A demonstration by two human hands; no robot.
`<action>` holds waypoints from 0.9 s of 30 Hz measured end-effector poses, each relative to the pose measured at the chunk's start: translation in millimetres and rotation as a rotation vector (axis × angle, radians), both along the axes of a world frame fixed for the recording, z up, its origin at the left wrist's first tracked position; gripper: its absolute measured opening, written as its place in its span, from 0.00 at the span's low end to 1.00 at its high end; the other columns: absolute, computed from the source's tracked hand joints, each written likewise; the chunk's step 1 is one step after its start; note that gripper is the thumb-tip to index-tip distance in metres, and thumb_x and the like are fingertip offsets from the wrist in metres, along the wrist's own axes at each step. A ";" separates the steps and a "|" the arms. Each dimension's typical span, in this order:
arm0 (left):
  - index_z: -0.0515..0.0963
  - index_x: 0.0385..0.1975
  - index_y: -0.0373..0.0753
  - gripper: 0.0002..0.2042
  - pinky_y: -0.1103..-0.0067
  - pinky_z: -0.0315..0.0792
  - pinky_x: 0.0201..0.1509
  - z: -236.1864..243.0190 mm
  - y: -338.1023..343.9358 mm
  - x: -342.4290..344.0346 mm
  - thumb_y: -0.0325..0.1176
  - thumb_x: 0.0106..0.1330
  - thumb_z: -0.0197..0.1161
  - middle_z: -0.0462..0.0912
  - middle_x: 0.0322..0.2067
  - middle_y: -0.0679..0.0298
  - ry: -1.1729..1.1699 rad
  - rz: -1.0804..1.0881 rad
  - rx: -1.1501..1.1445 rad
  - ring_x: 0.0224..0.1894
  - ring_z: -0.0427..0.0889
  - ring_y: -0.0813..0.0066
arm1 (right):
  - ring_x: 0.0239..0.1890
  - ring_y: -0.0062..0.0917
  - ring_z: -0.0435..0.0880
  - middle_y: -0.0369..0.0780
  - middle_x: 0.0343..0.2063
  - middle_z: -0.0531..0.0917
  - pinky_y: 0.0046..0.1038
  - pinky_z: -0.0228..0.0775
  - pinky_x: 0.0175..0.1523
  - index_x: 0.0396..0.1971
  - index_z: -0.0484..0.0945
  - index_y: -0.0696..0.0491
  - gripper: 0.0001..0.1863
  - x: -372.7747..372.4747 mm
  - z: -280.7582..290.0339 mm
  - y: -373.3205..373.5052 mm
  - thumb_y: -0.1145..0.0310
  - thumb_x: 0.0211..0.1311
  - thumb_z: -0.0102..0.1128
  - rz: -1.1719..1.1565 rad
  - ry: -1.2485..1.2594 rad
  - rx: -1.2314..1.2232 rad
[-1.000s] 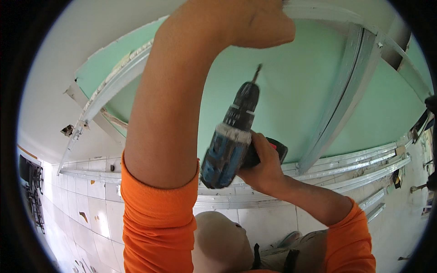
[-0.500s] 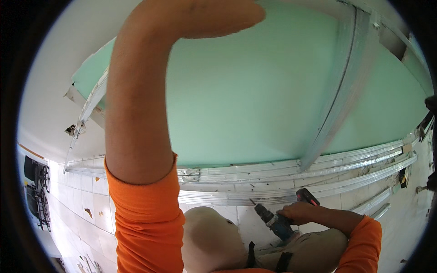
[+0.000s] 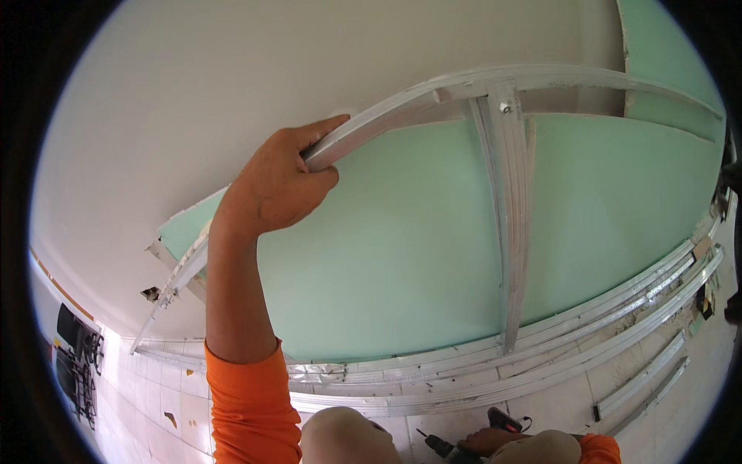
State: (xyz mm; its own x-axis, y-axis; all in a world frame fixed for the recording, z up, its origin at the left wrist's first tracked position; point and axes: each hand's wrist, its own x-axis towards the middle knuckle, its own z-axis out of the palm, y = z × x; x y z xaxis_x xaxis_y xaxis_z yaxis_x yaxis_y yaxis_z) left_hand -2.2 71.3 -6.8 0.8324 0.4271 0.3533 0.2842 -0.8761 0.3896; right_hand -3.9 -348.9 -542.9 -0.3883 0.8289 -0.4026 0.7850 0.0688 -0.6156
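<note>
A person in orange sleeves works at a frame of silvery metal, seen from the person's own head through a wide, bending lens.

The left hand (image 3: pixel 280 184) is raised at left of centre, gripping a long metal rail (image 3: pixel 417 106). The fingers lie along the rail's upper side and the thumb is below, so the metal is pinched between them. From this grip the rail runs up and to the right, its line bowed by the lens, and crosses the top of an upright metal stud (image 3: pixel 514 224); a small bolt (image 3: pixel 505 108) shows there.

The right hand (image 3: pixel 484 441) is low, at the bottom edge beside a knee (image 3: pixel 545 448), wrapped around the handle of a dark cordless drill (image 3: pixel 443 450). How each finger lies cannot be told, as the hand is small and partly hidden. The drill's bit points up and left, and its battery end (image 3: pixel 505 420) sticks out above the hand. Any lettering on the drill is too small to read.

Pale green board (image 3: pixel 379 263) fills the space behind the stud. Long metal strips (image 3: pixel 456 400) lie on the pale tiled floor (image 3: pixel 166 394), and dark chairs (image 3: pixel 76 348) stand at far left.
</note>
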 end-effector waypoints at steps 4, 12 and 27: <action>0.74 0.70 0.40 0.33 0.72 0.73 0.36 0.5 0.9 -1.7 0.28 0.58 0.57 0.78 0.22 0.56 0.027 0.001 -0.034 0.23 0.75 0.70 | 0.45 0.47 0.87 0.50 0.46 0.84 0.45 0.79 0.49 0.65 0.70 0.55 0.24 4.5 0.2 10.1 0.63 0.72 0.54 -0.047 -0.023 -0.016; 0.75 0.68 0.38 0.30 0.69 0.74 0.42 -1.2 5.7 -2.8 0.30 0.62 0.60 0.83 0.31 0.54 -0.011 -0.092 0.089 0.29 0.77 0.65 | 0.43 0.47 0.87 0.50 0.42 0.85 0.46 0.79 0.47 0.61 0.74 0.55 0.22 14.2 9.9 8.5 0.60 0.73 0.54 -0.027 -0.059 -0.130; 0.73 0.68 0.34 0.29 0.65 0.76 0.48 8.3 0.2 -5.6 0.32 0.64 0.59 0.86 0.36 0.48 0.102 -0.098 0.057 0.35 0.82 0.56 | 0.56 0.46 0.82 0.53 0.54 0.80 0.44 0.77 0.59 0.69 0.67 0.60 0.46 158.0 307.5 119.0 0.59 0.53 0.82 -1.142 -0.215 1.257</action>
